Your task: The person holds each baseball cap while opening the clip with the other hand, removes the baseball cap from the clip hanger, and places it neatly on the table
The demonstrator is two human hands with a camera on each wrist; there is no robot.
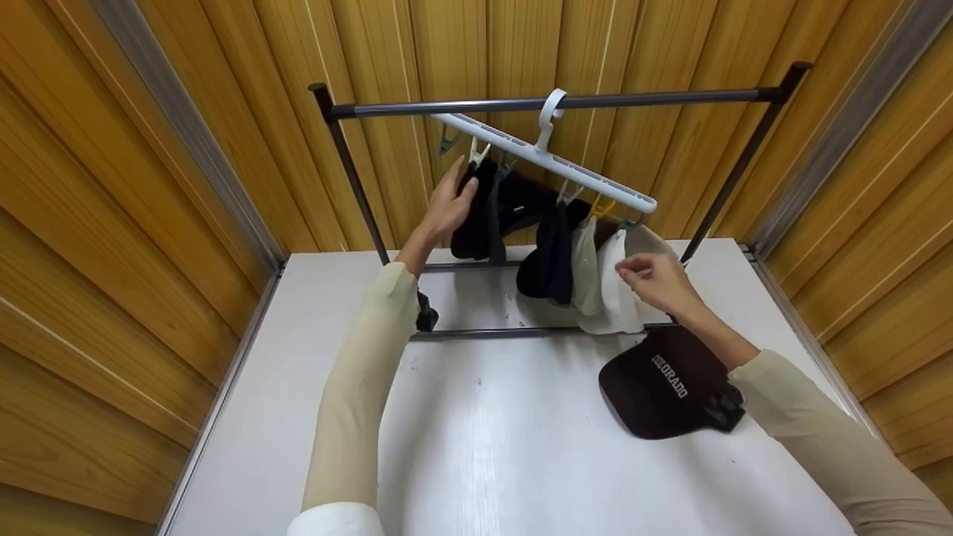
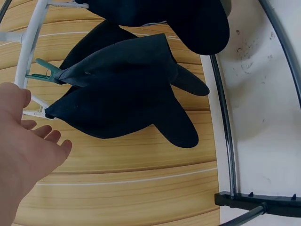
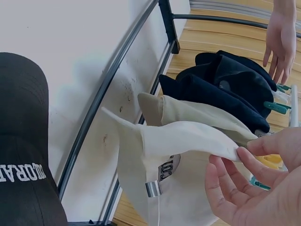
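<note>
Caps hang by clips from a white clip hanger (image 1: 521, 149), which tilts down to the right. My left hand (image 1: 449, 205) is beside the black cap (image 1: 473, 216) at the raised end, its fingers loosely extended, close to a white clip (image 1: 479, 152). In the left wrist view, that hand (image 2: 28, 146) has dark caps (image 2: 122, 89) beyond its fingertips. At the low end, my right hand (image 1: 659, 281) pinches the edge of a white cap (image 1: 616, 290). The right wrist view shows its fingertips at that cap's edge (image 3: 197, 139). Next to it hang a beige cap (image 1: 587, 268) and a navy cap (image 1: 555, 253).
The hanger hooks over the top bar (image 1: 670, 98) of a dark metal rack. A dark brown cap with white lettering (image 1: 655, 387) lies on the white table (image 1: 476, 447), right of centre, under my right forearm. Wood-panelled walls (image 1: 134, 186) enclose the table.
</note>
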